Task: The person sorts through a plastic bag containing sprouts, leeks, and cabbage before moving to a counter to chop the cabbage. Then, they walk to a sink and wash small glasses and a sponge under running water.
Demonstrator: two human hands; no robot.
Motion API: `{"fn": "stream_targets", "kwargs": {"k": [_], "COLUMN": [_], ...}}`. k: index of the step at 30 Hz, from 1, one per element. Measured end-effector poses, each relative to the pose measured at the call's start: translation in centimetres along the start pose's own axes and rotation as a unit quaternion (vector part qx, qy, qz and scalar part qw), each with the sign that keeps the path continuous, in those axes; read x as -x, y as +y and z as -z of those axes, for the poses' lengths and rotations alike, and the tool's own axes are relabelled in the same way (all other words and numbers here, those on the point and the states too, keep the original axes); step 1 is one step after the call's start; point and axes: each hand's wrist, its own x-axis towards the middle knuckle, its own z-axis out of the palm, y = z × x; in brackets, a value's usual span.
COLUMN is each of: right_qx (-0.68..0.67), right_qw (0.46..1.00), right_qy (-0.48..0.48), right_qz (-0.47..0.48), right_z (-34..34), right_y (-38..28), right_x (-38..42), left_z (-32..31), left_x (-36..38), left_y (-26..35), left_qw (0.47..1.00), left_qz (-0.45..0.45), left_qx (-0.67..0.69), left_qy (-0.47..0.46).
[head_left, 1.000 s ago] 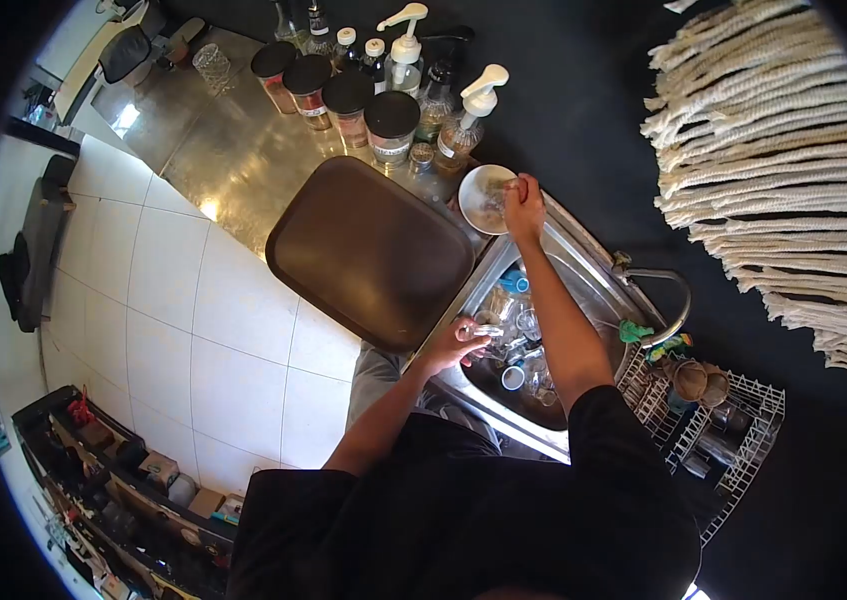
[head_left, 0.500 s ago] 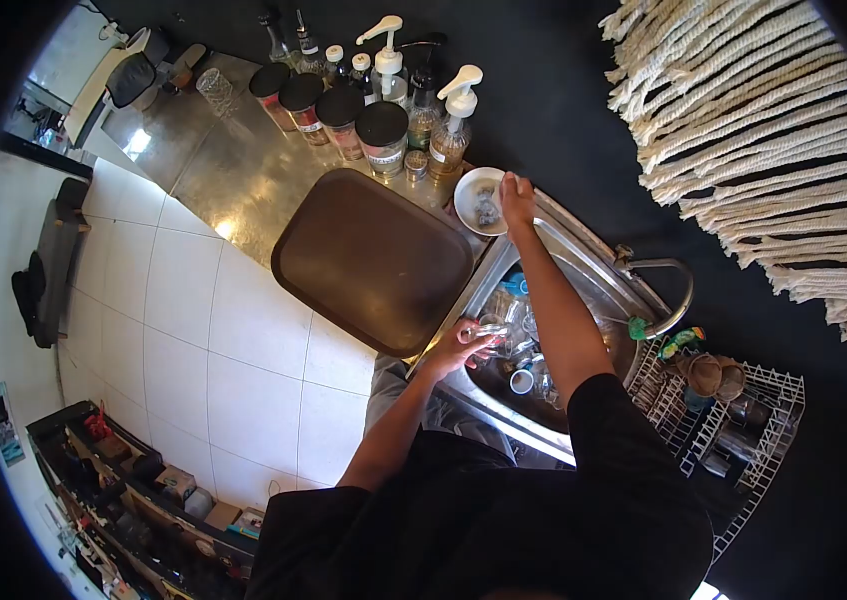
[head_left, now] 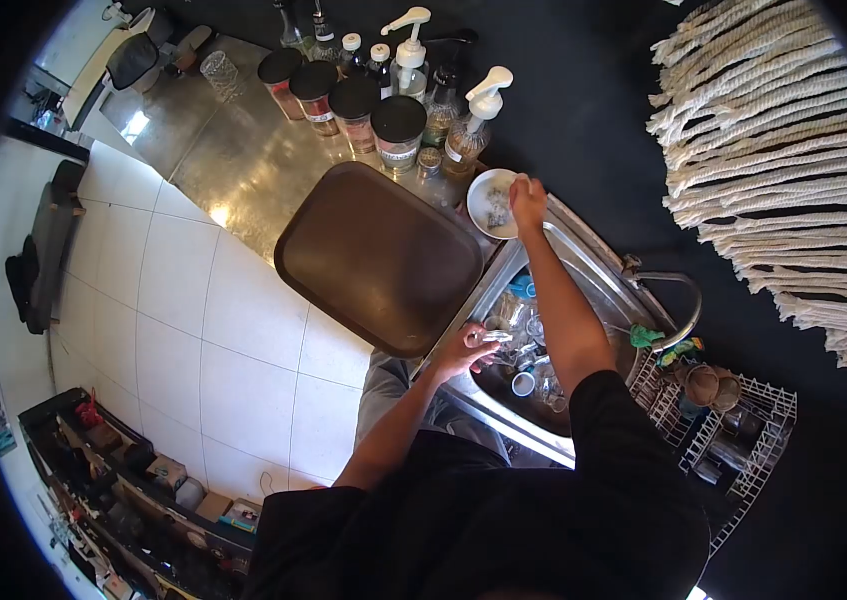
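My left hand (head_left: 465,354) is over the left edge of the sink (head_left: 593,275), its fingers closed round a small clear glass (head_left: 496,337). With bent fingers, my right hand (head_left: 527,200) is at the right rim of a white bowl (head_left: 488,215), which holds something pale and wet-looking. Whether the fingers grip the rim or something inside is too small to tell. Below my hands, the basin contains several clear glasses, a small white cup (head_left: 523,384) and a blue item (head_left: 521,286).
A brown tray (head_left: 378,260) lies on the metal counter (head_left: 233,150) left of the sink. Black-lidded jars (head_left: 398,130) and pump bottles (head_left: 468,135) line the wall. A curved faucet (head_left: 688,300), green sponge (head_left: 646,336) and white dish rack (head_left: 743,430) are at the right.
The view has shifted slightly. My hands stay in nearly the same places, at the bowl and over the sink edge; the glass in my left hand is tilted a little differently.
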Motion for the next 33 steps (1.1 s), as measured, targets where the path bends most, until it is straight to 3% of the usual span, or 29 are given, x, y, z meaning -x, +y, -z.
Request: {"fn": "stream_targets", "kwargs": {"k": [2,3,4,6,8,9,10,12,16,18,19,20,22,24,26,28,29,30,32,33], "right_qx": [-0.305,-0.394,-0.395,-0.568,-0.547,-0.370,-0.167,-0.248,-0.190,-0.223,-0.259,-0.330,-0.215,-0.244,-0.257,-0.291,-0.319,-0.322,-0.338,-0.328], "right_qw": [0.946,0.908,0.908,0.791,0.804,0.924,0.974,0.958,0.974,0.958,0.939,0.922,0.964,0.960,0.955,0.945,0.935,0.933,0.937,0.943], "right_qy": [-0.010,-0.030,-0.027,-0.220,-0.226,-0.054,0.124,0.129,0.114,0.177,0.207,0.191,0.155,0.137,0.138,0.112,0.084,0.087,0.026,0.001], "right_qz": [-0.107,-0.140,-0.137,0.060,0.057,0.076,0.085,-0.066,0.036,0.040,0.087,0.070,0.032,0.011,-0.061,-0.099,-0.134,-0.134,-0.090,-0.058], "right_z": [1.7,2.6,3.5,5.8,8.1,9.5,10.7,13.3,16.4,17.9,18.4,19.7,21.5,22.9,24.2,26.2,26.9,27.1,27.5,27.4], "right_y": [-1.6,-1.1,-0.9,1.8,7.4,5.5,3.0,4.5,6.8,5.7,5.5,3.3,4.1,3.8,4.6,3.2,2.7,2.7,2.5,3.4], "right_x": [1.7,2.1,3.2,5.8,9.1,13.4,17.9,22.0,28.7,30.4,30.9,31.8,32.4,32.2,31.4,30.9,30.8,30.7,30.2,29.4], "left_z": [-0.1,-0.2,-0.3,-0.2,-1.1,-1.7,-2.4,-4.4,-10.0,-13.0,-14.3,-15.5,-18.8,-20.8,-22.4,-23.2,-23.9,-24.8,-26.4,-25.9], "left_x": [0.0,0.1,0.2,-0.3,-0.6,-0.4,-0.6,-0.3,0.0,0.5,0.4,0.3,0.5,-0.6,-0.5,-0.3,0.0,0.9,2.1,0.5], "left_y": [0.0,0.2,0.4,0.2,0.3,0.9,1.0,2.2,2.4,1.7,1.4,1.3,2.1,2.2,2.6,2.8,3.3,4.1,5.8,5.1], "left_qw": [1.000,1.000,1.000,0.999,0.997,0.997,0.997,0.998,0.997,0.996,0.994,0.990,0.986,0.961,0.955,0.851,0.831,0.830,0.914,0.888], "left_qz": [0.002,0.004,0.006,0.007,0.024,0.001,0.005,-0.005,-0.023,-0.024,-0.031,-0.038,-0.033,-0.205,-0.225,-0.365,-0.399,-0.400,-0.313,-0.352], "left_qx": [0.005,0.006,0.005,0.016,0.033,0.025,0.027,0.030,0.063,0.072,0.085,0.098,0.100,-0.005,-0.035,-0.300,-0.302,-0.306,-0.149,-0.172], "left_qy": [0.001,0.013,0.023,0.026,0.069,0.068,0.078,0.060,0.034,0.041,0.068,0.095,0.130,0.185,0.191,0.230,0.242,0.239,0.210,0.240]}}
